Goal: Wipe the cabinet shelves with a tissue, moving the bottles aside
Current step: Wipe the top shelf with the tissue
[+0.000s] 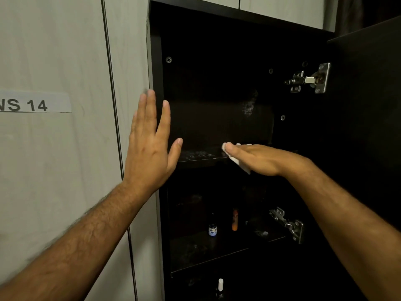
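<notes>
White crumpled tissue (237,162) under flat right hand (256,158), dusty shelf (199,156)

White tissue (237,159), black cabinet shelves (201,156), small dark bottle (212,227) with blue-white label, orange bottle (235,220), silver hinges (312,80), pale grey door (54,148).

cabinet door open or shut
Open: the cabinet door is swung out to the right on its hinges, leaving the dark shelves exposed.
</notes>
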Tool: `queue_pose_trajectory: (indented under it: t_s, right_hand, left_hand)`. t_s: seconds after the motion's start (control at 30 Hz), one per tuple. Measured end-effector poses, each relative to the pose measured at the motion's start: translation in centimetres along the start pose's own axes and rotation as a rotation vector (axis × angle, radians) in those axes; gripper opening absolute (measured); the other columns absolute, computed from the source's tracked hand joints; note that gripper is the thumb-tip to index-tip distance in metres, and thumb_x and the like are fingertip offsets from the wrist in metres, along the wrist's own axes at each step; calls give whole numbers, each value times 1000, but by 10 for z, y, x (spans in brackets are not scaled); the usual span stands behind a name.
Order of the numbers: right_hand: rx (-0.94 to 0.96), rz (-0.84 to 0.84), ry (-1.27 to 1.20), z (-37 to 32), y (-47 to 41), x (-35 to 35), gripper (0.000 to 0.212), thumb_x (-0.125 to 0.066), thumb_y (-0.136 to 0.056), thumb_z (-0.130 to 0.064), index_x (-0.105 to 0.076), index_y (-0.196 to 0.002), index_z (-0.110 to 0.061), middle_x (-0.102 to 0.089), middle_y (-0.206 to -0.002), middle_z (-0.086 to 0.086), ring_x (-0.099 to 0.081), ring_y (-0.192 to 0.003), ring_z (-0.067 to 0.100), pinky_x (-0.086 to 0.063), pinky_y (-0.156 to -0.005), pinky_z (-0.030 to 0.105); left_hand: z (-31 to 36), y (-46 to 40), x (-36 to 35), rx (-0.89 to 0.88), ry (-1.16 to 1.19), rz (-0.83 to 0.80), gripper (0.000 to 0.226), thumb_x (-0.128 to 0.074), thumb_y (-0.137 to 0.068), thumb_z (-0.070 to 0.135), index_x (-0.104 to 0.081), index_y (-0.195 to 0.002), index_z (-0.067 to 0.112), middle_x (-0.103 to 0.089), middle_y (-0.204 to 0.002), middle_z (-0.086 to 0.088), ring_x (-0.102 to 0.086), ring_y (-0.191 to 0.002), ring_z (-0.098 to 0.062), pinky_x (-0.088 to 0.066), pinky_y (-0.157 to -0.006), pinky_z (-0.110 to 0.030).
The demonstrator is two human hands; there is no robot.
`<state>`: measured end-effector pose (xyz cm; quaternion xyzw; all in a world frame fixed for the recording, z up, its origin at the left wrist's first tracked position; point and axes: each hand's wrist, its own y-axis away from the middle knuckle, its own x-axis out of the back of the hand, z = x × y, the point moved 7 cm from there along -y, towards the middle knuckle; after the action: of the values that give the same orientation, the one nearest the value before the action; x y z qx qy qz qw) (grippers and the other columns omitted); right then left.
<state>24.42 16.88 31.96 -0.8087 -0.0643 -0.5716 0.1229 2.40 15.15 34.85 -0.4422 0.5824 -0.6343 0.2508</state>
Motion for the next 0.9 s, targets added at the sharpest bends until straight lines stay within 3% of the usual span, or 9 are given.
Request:
queue_pose_trajectory:
  t_s: [0.13, 0.23, 0.4, 0.47, 0.53, 0.63, 0.8, 0.9]
  right_hand:
    - [-156, -2, 118, 5, -14, 4, 112, -1, -61, -93, -25, -153, -35, -11, -163, -12, -5, -151, 15, -8, -122, 47]
    - [-80, 0, 145, -22, -25, -5, 122, 0, -53, -97, -31, -152, -31, -19, -162, -8, -14, -150, 18, -15, -120, 46]
    - [134, -43, 64, -39, -7, -10, 102, -6, -71, -82, -32, -151, -24, -26, -160, -2, -19, -149, 19, -15, -121, 41]
    - [76, -50, 66, -24, -3, -6, 98, -5, -72, -81, -22, -154, -30, -12, -163, -10, -5, -150, 11, -5, -123, 40]
    - [-29, -48, 119, -19, -8, -3, 102, -4, -69, -84, -23, -154, -31, -8, -163, -13, -4, -151, 13, -7, -122, 42]
    - [-95, -52, 182, -38, -19, -7, 109, -6, -66, -87, -31, -152, -25, -19, -162, -6, -19, -149, 20, -21, -115, 42]
    - [205, -58, 101, -70, -7, -18, 87, -16, -80, -76, -51, -136, -20, -45, -144, -3, -45, -130, 21, -37, -109, 41]
    - [134, -65, 52, -47, 1, -10, 90, -13, -78, -74, -40, -147, -22, -32, -157, 0, -27, -145, 24, -21, -116, 38]
  left_hand:
    - [-5, 2, -1, 6, -10, -4, 74, -51, -96, 31, -11, -154, 8, -2, -161, -20, 3, -150, -31, -8, -121, -47]
    - [-7, 3, 0, 23, 6, 6, 74, -48, -97, 32, -9, -154, 6, -2, -162, -19, 3, -150, -31, -8, -121, -47]
    - [-16, 4, 2, 51, 26, 7, 71, -40, -99, 38, -7, -154, 8, 0, -162, -16, 5, -150, -28, -6, -122, -45]
    - [-22, 5, 2, 72, 20, -4, 71, -37, -100, 42, -6, -154, 9, 0, -162, -14, 5, -150, -26, -6, -122, -45]
    - [-25, 6, 1, 79, 15, -18, 70, -34, -100, 44, -5, -154, 10, 0, -163, -13, 5, -150, -25, -7, -122, -46]
    - [-25, 8, -2, 99, 33, -26, 69, -31, -101, 46, -4, -155, 13, 1, -163, -12, 6, -150, -24, -4, -122, -43]
    - [-26, 10, -2, 114, 48, -29, 66, -30, -102, 44, -4, -155, 14, 1, -163, -11, 7, -150, -21, -3, -121, -40]
    - [-29, 10, -3, 114, 40, -44, 65, -30, -103, 42, -5, -155, 14, 0, -163, -11, 6, -150, -21, -4, -122, -41]
